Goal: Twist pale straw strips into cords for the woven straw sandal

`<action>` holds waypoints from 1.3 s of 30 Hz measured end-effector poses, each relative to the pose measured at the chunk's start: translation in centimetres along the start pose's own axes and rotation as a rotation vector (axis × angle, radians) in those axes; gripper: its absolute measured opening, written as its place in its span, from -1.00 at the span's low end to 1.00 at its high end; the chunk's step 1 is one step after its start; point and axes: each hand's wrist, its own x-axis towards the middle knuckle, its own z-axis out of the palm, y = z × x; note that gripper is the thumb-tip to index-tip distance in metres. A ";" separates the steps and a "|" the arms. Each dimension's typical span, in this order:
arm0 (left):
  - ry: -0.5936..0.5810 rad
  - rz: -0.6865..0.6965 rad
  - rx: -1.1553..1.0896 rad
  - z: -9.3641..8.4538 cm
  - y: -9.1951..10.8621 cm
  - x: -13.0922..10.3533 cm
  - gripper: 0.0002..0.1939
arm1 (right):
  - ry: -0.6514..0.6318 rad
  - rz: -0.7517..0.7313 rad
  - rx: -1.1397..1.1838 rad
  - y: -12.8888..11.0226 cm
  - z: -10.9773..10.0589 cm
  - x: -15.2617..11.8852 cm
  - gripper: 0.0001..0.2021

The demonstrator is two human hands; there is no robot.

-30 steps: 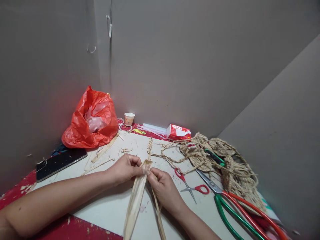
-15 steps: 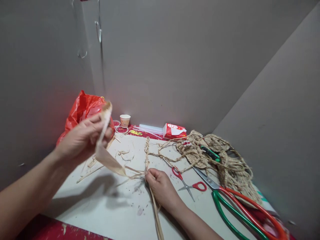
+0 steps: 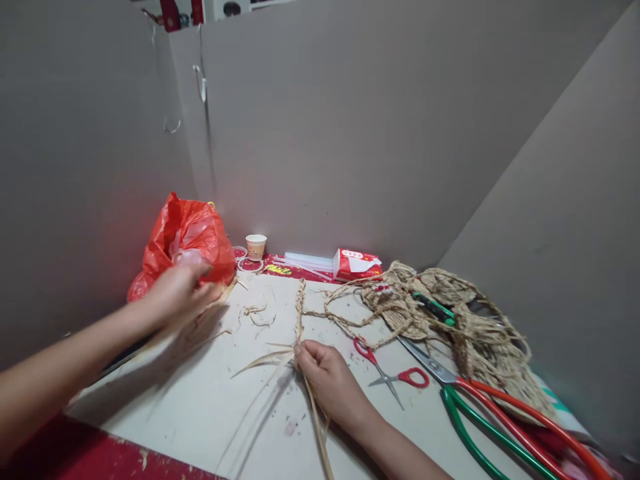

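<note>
A narrow braid of straw-coloured fibre point(image 3: 300, 310) lies upright on the pale board. My right hand point(image 3: 327, 380) pinches its lower end, where loose strands point(image 3: 260, 361) spread to the left and longer ones point(image 3: 318, 427) hang down toward the near edge. At the left, my left hand point(image 3: 183, 293) is blurred by motion, over the loose dry strips point(image 3: 223, 293) in front of the red plastic bag point(image 3: 200, 233). Whether its fingers hold a strip cannot be made out.
A paper cup point(image 3: 256, 247), a tissue pack point(image 3: 357, 265) and plastic strips stand at the back. On the right lie a heap of braided rope point(image 3: 400, 300), small red-handled scissors point(image 3: 389, 377), and large shears point(image 3: 445, 377) with red and green handles. Grey panels enclose the table.
My left hand has let go of the wide strip and moved down and left toward the loose strips. My right hand keeps its pinch on the braid. The view has tilted up slightly.
</note>
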 end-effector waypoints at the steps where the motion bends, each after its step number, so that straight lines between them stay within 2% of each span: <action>1: -0.034 0.023 -0.046 2.0 -0.2 0.0 -0.71 | -0.012 -0.003 0.009 -0.1 0.0 0.0 -0.69; 2: -0.089 0.033 -0.152 3.8 -0.2 -0.1 -0.71 | -0.026 -0.009 0.019 -0.1 0.1 -0.1 -0.69; 3: -0.205 0.028 -0.287 5.4 0.1 -0.3 -0.71 | -0.040 -0.016 0.025 -0.2 0.1 -0.1 -0.69; 4: -0.318 0.010 -0.427 6.8 0.5 -0.5 -0.71 | -0.050 -0.025 0.029 -0.2 0.0 -0.1 -0.69; 6: -0.473 -0.077 -0.683 8.9 1.9 -0.9 -0.73 | -0.060 -0.040 0.028 -0.2 0.0 -0.2 -0.69; 8: -0.538 -0.156 -0.877 10.4 3.3 -1.2 -0.75 | -0.068 -0.050 0.028 -0.1 -0.1 -0.2 -0.70; 12: -0.547 -0.278 -1.076 12.5 4.7 -1.6 -0.75 | -0.086 -0.085 0.035 0.3 -0.1 -0.2 -0.71; 14: -0.541 -0.318 -1.119 12.8 4.8 -1.6 -0.75 | -0.080 -0.099 0.029 0.4 -0.1 -0.2 -0.71; 16: -0.522 -0.351 -1.144 12.4 4.7 -1.3 -0.74 | -0.073 -0.101 0.022 0.3 -0.3 -0.3 -0.70; 20: -0.450 -0.331 -1.107 10.0 4.1 -0.6 -0.77 | -0.083 -0.064 0.014 0.1 -0.7 -0.3 -0.69; 22: -0.480 -0.276 -1.040 8.8 3.5 -0.7 -0.79 | -0.095 -0.038 0.022 0.3 -0.8 -0.4 -0.67; 24: -0.567 -0.190 -0.966 8.3 2.9 -1.2 -0.83 | -0.119 -0.014 0.057 0.5 -0.8 -0.4 -0.65; 26: -0.647 -0.097 -0.908 8.6 2.5 -2.1 -0.86 | -0.147 0.015 0.111 0.7 -0.8 -0.5 -0.64; 29: -0.687 -0.020 -0.883 9.7 2.5 -3.3 -0.86 | -0.182 0.056 0.185 0.6 -0.7 -0.7 -0.63; 35: -0.680 0.007 -0.824 11.2 3.1 -3.4 -0.90 | -0.202 0.098 0.194 0.4 -0.8 -0.7 -0.62; 39: -0.751 -0.083 -0.862 11.6 3.0 -3.3 -0.92 | -0.229 0.127 0.193 0.2 -0.9 -0.6 -0.63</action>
